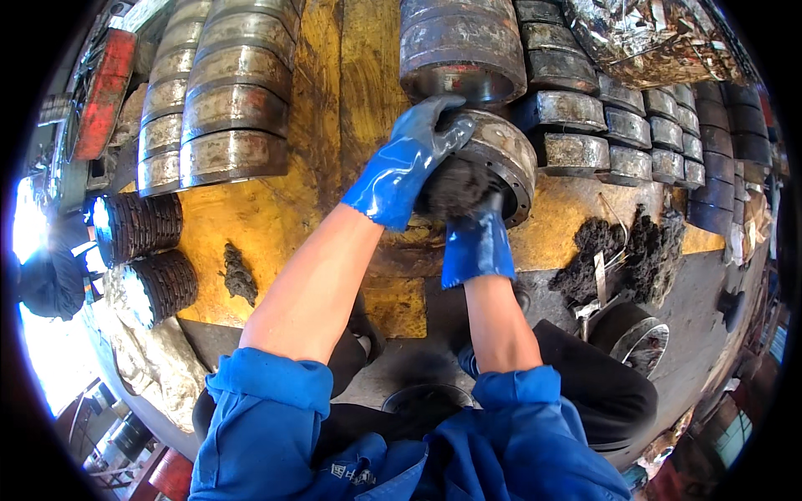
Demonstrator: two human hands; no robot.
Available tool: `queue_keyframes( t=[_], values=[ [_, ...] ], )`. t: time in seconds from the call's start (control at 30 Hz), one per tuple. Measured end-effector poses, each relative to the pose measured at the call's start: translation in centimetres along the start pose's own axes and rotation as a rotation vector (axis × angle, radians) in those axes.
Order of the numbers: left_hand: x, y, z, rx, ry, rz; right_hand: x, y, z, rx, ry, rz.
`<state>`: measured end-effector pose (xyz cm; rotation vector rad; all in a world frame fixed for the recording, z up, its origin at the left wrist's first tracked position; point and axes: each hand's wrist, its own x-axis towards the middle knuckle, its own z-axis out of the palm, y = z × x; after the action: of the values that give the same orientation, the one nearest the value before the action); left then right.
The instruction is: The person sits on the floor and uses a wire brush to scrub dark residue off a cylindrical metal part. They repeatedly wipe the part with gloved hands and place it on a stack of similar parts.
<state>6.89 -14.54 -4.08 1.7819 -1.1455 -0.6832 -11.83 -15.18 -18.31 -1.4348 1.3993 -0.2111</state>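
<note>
A metal ring (505, 146) with small holes around its rim stands tilted before me, its open end towards me. My left hand (426, 138), in a blue rubber glove with greyed fingers, is closed over the ring's upper left edge. In a matching glove, my right hand (480, 234) is at the ring's mouth, closed on a dark fibrous wad (455, 188). The wad hides part of the opening, and most of my right fingers are out of sight. Just beyond the ring lies a row of larger metal cylinders (459, 50).
Rows of metal rings lie at the left (234, 108) and right (572, 108) on a yellow worktop (326, 142). Dark fibre clumps (597, 259) sit on the right; a smaller clump (240, 274) is at the left. Ridged dark cylinders (163, 288) stand at the left edge.
</note>
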Motion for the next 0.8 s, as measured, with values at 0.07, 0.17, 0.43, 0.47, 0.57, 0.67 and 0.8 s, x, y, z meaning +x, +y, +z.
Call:
queue_keyframes(
  t=[0.07,0.17,0.43,0.47,0.57,0.67,0.8],
  values=[
    [0.9,1.3,0.9,-0.013,-0.011,0.052,-0.1,0.0,-2.5,-0.042,0.073,-0.013],
    [0.3,0.8,-0.3,0.008,0.015,-0.002,-0.7,-4.0,-0.3,-0.103,0.020,-0.130],
    [0.3,0.6,2.1,-0.074,0.033,0.098,-3.3,-5.0,-4.4,-1.093,0.038,-0.751],
    [0.4,-0.3,1.9,-0.064,0.039,0.094,-3.9,-6.4,-4.3,-1.170,0.029,-0.691],
    [0.2,-0.6,0.7,-0.007,0.040,0.109,-6.5,-12.9,-6.1,-1.145,-0.180,-0.371],
    [0.0,0.9,0.7,-0.010,0.027,0.105,-7.2,-14.9,-7.9,-0.889,-0.333,-0.011],
    [-1.9,0.5,0.3,-0.032,0.061,0.149,-5.6,-11.3,-4.2,-0.768,-0.253,-0.087]
  ],
)
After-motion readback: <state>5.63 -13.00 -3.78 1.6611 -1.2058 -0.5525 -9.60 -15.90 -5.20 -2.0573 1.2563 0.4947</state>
